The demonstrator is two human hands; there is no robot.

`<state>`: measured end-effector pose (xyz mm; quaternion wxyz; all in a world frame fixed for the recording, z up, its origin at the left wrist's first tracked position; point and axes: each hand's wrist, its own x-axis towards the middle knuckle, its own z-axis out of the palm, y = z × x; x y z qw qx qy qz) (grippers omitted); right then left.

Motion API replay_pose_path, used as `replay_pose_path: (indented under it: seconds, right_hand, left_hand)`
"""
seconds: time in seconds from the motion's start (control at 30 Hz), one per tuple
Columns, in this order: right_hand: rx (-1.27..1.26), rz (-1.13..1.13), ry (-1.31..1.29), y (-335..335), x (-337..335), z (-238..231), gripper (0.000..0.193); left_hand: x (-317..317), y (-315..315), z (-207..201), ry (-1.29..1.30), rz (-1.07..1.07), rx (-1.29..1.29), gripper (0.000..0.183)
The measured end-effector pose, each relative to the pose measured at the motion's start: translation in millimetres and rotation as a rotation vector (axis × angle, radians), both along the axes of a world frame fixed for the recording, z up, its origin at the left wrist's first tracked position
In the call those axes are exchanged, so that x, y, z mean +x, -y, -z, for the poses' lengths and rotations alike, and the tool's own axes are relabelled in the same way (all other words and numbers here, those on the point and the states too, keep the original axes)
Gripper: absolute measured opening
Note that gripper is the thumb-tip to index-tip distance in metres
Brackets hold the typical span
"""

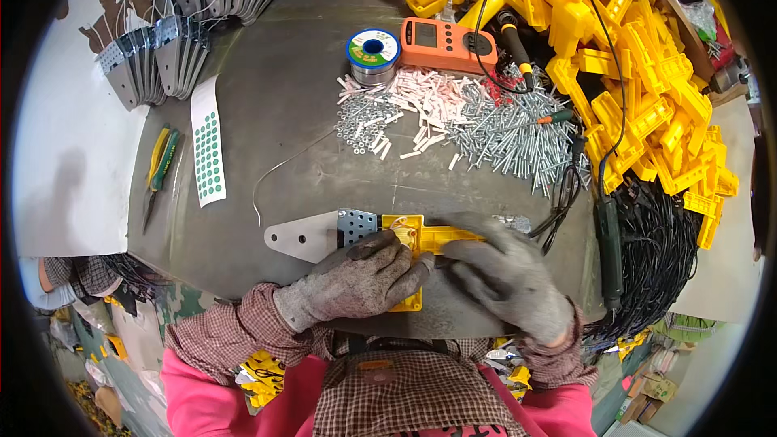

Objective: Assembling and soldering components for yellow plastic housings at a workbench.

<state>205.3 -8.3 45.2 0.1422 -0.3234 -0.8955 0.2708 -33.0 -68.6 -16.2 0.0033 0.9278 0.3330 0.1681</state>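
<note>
In the middle of the near table edge lies a yellow plastic housing (413, 301) with an arm reaching right. A grey metal plate (303, 237) with a tapered, holed end and a perforated bracket (356, 225) adjoins its left side. My left hand (356, 279), in a grey knit glove, is closed on the housing, thumb and fingertips at its middle. My right hand (510, 275), gloved alike, is over the housing's right arm. Motion smears its fingers, so whether it grips anything cannot be told.
Behind lie a solder spool (373, 69), an orange meter (447, 44), pale sleeves (425, 99) and a screw pile (518, 133). Yellow housings (647, 73) and black cables (655, 259) crowd the right. Pliers (161, 163), a sticker strip (208, 146) and metal plates (158, 61) are left.
</note>
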Motion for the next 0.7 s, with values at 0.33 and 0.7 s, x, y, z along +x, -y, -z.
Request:
replay_pose_path:
  seconds: [0.33,0.7]
  right_hand:
    - [0.078,-0.01,-0.032,-11.1,-22.3,37.6,0.04]
    - [0.112,-0.206,0.222,-21.3,-23.7,29.6,0.055]
  left_hand:
    - [15.5,21.0,-15.8,-0.113,-0.125,-0.031,0.043]
    - [20.1,28.4,-15.0,-0.136,-0.253,-0.131,0.049]
